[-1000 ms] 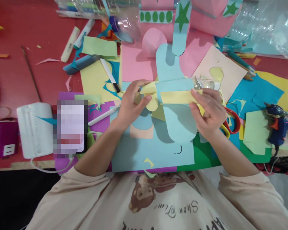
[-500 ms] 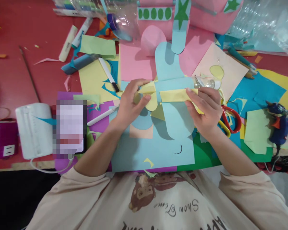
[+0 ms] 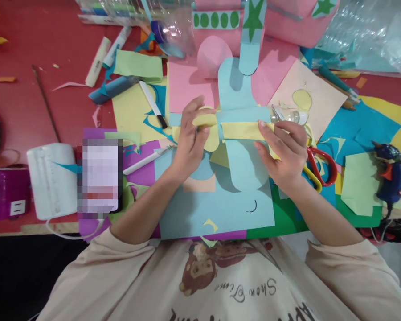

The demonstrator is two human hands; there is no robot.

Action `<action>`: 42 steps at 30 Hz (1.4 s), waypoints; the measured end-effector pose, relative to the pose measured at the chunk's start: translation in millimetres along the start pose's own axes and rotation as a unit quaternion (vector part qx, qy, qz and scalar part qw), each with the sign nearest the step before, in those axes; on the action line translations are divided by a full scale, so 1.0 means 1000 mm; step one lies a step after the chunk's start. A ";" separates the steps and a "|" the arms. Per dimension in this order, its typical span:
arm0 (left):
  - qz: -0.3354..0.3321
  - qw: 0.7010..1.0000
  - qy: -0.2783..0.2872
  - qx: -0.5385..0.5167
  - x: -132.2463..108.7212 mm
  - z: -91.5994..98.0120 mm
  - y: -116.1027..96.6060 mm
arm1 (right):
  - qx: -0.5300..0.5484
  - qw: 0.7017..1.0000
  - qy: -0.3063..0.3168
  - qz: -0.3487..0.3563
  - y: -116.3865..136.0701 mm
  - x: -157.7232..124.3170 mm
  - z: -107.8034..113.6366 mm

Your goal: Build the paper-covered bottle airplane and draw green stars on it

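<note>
A clear plastic bottle (image 3: 289, 116) lies sideways in front of me, wrapped in light blue paper, with rounded light blue paper wings (image 3: 249, 167) reaching out above and below it. Rounded yellow paper pieces (image 3: 205, 118) stand at its left end. My left hand (image 3: 190, 147) is closed around that end, thumb against the yellow pieces. Between the thumb and fingers of my right hand (image 3: 285, 151) is a yellow paper strip (image 3: 237, 131), pinched at its right end and lying along the bottle's near side. The bottle's left end is partly hidden by my left hand.
Red-handled scissors (image 3: 324, 167) lie right of my right hand, and a blue glue gun (image 3: 392, 178) farther right. A phone (image 3: 102, 176) and white box (image 3: 53, 180) are at the left. Paper scraps, markers (image 3: 98, 62) and pink paper-covered objects (image 3: 220, 38) surround the bottle.
My left hand has shifted slightly right and its upper fingers have lifted, showing more of the yellow pieces. The right hand keeps the strip in nearly the same place. The view has shifted slightly.
</note>
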State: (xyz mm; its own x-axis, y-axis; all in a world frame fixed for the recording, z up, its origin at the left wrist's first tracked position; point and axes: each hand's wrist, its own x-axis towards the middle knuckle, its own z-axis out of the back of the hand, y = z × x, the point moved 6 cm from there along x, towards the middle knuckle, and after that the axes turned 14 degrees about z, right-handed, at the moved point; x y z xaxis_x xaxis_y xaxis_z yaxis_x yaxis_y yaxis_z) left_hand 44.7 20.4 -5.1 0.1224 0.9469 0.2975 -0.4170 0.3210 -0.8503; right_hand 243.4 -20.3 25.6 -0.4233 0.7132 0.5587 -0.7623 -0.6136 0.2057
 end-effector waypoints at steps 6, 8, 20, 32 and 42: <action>0.027 1.000 -0.005 -0.011 0.001 -0.004 0.006 | -0.010 1.000 0.017 -0.012 -0.001 -0.001 -0.002; 0.030 1.000 -0.008 -0.001 0.001 -0.005 0.006 | -0.007 1.000 0.018 -0.008 -0.001 -0.001 -0.002; 0.045 0.998 -0.043 0.014 0.003 -0.005 0.003 | -0.006 1.000 0.002 0.010 0.000 0.005 0.003; 0.053 0.997 -0.050 0.017 0.002 -0.005 0.005 | 0.082 0.993 -0.081 -0.028 -0.029 0.006 0.004; 0.054 0.997 -0.061 -0.001 0.002 -0.005 0.002 | 0.067 0.994 -0.086 -0.026 -0.029 0.009 -0.001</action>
State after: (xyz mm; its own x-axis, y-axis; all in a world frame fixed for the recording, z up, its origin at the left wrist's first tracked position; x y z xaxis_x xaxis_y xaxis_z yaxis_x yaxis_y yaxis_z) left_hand 48.6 23.3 -7.7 -0.0334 0.9662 0.2556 -0.4208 0.2184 -0.8805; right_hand 261.4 3.9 24.2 -0.2865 0.6845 0.6704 -0.7040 -0.6250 0.3373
